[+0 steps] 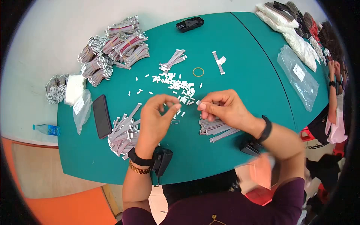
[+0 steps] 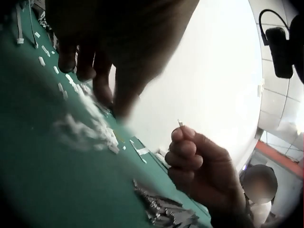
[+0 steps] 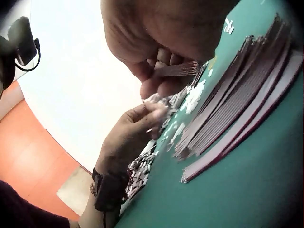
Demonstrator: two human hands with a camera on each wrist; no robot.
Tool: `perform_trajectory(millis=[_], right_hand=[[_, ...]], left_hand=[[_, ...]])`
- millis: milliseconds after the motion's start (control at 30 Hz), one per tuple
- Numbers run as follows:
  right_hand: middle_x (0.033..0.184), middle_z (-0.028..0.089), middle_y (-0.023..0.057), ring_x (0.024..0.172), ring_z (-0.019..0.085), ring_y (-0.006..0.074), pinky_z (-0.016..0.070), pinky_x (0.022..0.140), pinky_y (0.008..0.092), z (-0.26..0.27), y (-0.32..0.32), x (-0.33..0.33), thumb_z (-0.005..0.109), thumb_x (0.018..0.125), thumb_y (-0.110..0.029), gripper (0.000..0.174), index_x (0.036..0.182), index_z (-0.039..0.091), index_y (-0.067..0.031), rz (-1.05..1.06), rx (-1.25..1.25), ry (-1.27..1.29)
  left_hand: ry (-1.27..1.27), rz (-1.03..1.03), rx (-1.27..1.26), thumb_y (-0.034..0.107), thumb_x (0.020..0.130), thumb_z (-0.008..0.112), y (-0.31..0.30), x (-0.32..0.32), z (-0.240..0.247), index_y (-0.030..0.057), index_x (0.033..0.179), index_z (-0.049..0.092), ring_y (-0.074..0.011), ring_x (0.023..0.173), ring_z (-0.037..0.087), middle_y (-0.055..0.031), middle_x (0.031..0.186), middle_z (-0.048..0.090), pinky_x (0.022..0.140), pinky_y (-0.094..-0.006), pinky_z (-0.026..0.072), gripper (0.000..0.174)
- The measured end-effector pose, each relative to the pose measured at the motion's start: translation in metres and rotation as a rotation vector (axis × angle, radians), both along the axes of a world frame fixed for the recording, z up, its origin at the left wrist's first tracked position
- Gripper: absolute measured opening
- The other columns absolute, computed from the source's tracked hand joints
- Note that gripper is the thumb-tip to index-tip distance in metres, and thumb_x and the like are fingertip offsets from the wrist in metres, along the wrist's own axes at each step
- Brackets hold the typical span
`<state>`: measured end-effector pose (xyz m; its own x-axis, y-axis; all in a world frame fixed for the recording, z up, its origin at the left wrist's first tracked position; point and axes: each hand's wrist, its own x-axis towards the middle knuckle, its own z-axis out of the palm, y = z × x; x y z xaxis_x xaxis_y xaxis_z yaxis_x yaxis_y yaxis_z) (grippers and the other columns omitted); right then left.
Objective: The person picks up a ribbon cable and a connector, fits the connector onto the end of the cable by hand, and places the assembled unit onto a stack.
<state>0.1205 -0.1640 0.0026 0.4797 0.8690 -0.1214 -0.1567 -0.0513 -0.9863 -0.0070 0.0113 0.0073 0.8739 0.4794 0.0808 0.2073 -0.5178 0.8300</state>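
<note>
My right hand [image 1: 227, 108] pinches a flat grey ribbon cable [image 3: 180, 70] between thumb and index finger, its white connector end [image 1: 198, 102] poking out toward the left hand. Across a small gap, my left hand [image 1: 155, 120] has thumb and index fingertips brought together; I cannot tell whether a small piece sits between them. Loose small white connector pieces [image 1: 183, 87] lie scattered on the green table just beyond both hands. Below the right hand lies a stack of ribbon cables [image 1: 221, 131]. A messier heap of cables with white ends [image 1: 122, 137] lies beside the left wrist.
Bundled cables [image 1: 127, 43] are heaped at the back left, near a phone [image 1: 102, 116] and plastic bag [image 1: 82, 110]. A yellow rubber band [image 1: 198, 72], a single cable [image 1: 218, 63] and a black holder [image 1: 189, 24] lie farther back. Another person's arms [image 1: 333, 90] show at right.
</note>
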Motion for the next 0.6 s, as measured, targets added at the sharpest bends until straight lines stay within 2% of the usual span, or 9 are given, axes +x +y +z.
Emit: perform_trajectory(millis=[100, 133, 233, 333, 600], right_hand=[[0.069, 0.063, 0.0027, 0.058, 0.055, 0.0051, 0.0451, 0.053, 0.018, 0.0, -0.001, 0.0, 0.061, 0.088, -0.012, 0.011, 0.086, 0.067, -0.0023, 0.006, 0.006, -0.01], [0.069, 0.063, 0.0027, 0.058, 0.055, 0.0051, 0.0451, 0.053, 0.018, 0.0, -0.001, 0.0, 0.06, 0.088, -0.011, 0.011, 0.086, 0.067, -0.0023, 0.008, 0.009, -0.017], [0.069, 0.063, 0.0015, 0.058, 0.055, 0.0037, 0.0453, 0.053, 0.0177, -0.001, -0.001, 0.0, 0.059, 0.089, -0.015, 0.014, 0.083, 0.065, -0.0031, 0.02, 0.023, -0.006], [0.068, 0.063, 0.0013, 0.059, 0.055, 0.0036, 0.0452, 0.053, 0.0177, -0.004, 0.0, 0.0, 0.059, 0.089, -0.015, 0.014, 0.083, 0.065, -0.0032, 0.023, 0.033, -0.009], [0.068, 0.063, 0.001, 0.059, 0.055, 0.0032, 0.0448, 0.053, 0.0174, -0.005, 0.0, 0.0, 0.058, 0.089, -0.014, 0.014, 0.083, 0.065, -0.0031, 0.035, 0.036, -0.011]], left_hand=[[0.038, -0.085, 0.269, 0.006, 0.071, 0.071, -0.007, 0.0, -0.005, 0.0053, 0.082, 0.067, -0.0124, 0.063, 0.043, 0.0, 0.069, 0.057, 0.059, -0.0259, 0.0363, 0.012], [0.036, -0.095, 0.296, 0.005, 0.068, 0.071, -0.009, 0.0, -0.006, 0.0064, 0.082, 0.066, -0.0185, 0.065, 0.047, -0.0035, 0.068, 0.055, 0.061, -0.0299, 0.0389, 0.016], [0.036, -0.101, 0.364, 0.006, 0.068, 0.072, -0.011, 0.0, -0.007, 0.0074, 0.083, 0.066, -0.0213, 0.069, 0.05, -0.004, 0.069, 0.055, 0.064, -0.0325, 0.0406, 0.017], [0.079, -0.097, 0.37, 0.006, 0.067, 0.072, -0.012, 0.001, -0.005, 0.0078, 0.083, 0.066, -0.0236, 0.071, 0.052, -0.0045, 0.07, 0.055, 0.066, -0.0343, 0.0416, 0.017], [0.06, -0.135, 0.425, 0.004, 0.067, 0.072, -0.016, -0.001, -0.007, 0.0066, 0.081, 0.066, -0.0233, 0.068, 0.052, -0.0053, 0.069, 0.055, 0.065, -0.0334, 0.0421, 0.016]])
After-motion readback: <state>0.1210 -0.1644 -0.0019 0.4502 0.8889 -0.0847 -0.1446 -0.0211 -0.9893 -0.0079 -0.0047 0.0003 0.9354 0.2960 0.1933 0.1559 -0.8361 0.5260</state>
